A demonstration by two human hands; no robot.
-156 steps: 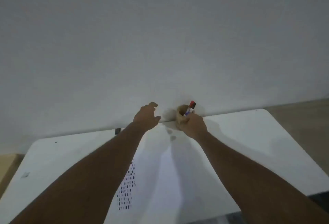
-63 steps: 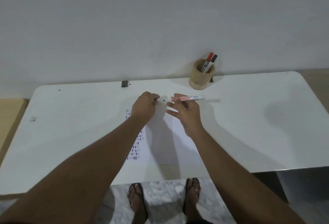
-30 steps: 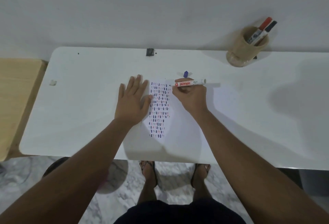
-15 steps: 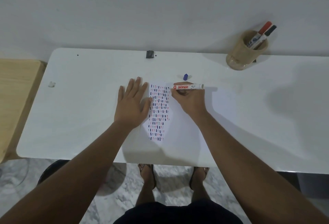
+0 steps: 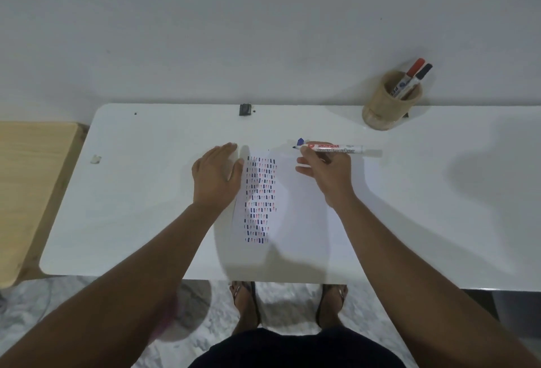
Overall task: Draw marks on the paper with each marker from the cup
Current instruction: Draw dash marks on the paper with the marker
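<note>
left hand (image 5: 217, 174) flat, fingers spread on white paper sheet (image 5: 295, 209); right hand (image 5: 328, 170) fingers pinch slim white uncapped marker (image 5: 336, 148) above glossy counter (image 5: 146, 192).

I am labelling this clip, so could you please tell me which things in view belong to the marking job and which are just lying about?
Part of the job:
- paper with rows of marks, pinned by the left hand
- uncapped marker in the right hand
- blue cap on the table
- cup with two markers

Just lying about:
- small black object at the table's far edge
- small white scrap
- wooden surface on the left
</note>
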